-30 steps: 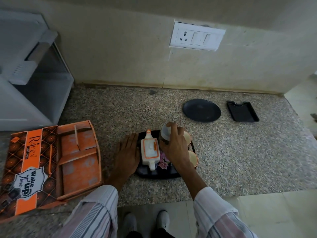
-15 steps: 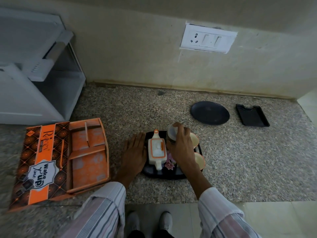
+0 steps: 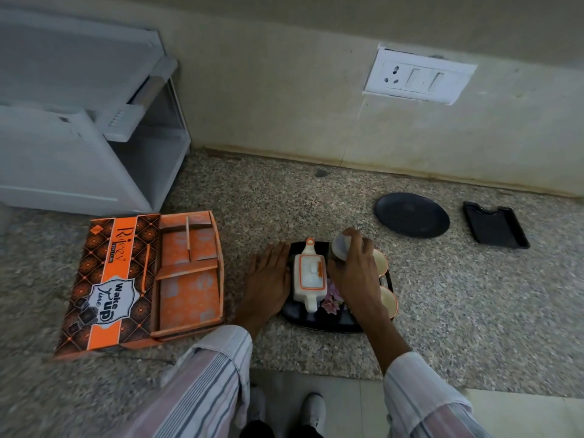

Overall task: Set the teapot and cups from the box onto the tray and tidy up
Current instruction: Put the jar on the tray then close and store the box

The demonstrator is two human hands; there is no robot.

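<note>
A black floral tray (image 3: pixel 319 320) lies on the granite counter in front of me. On it stands a white teapot with orange trim (image 3: pixel 309 276). Two cream cups (image 3: pixel 380 262) (image 3: pixel 389 301) sit along the tray's right side. My right hand (image 3: pixel 354 273) grips another cup (image 3: pixel 339 249), tilted, over the tray's far part beside the teapot. My left hand (image 3: pixel 268 279) rests flat on the counter against the tray's left edge. The orange box (image 3: pixel 186 279) lies open to the left, its compartments empty.
A round black plate (image 3: pixel 412 214) and a small black rectangular tray (image 3: pixel 494 224) lie at the back right. A white rack (image 3: pixel 88 137) stands at the back left. The counter's front edge runs just below the floral tray, my shoes below it.
The hands and the cup have hardly moved on the tray. The camera has turned left, so everything sits further right in view.
</note>
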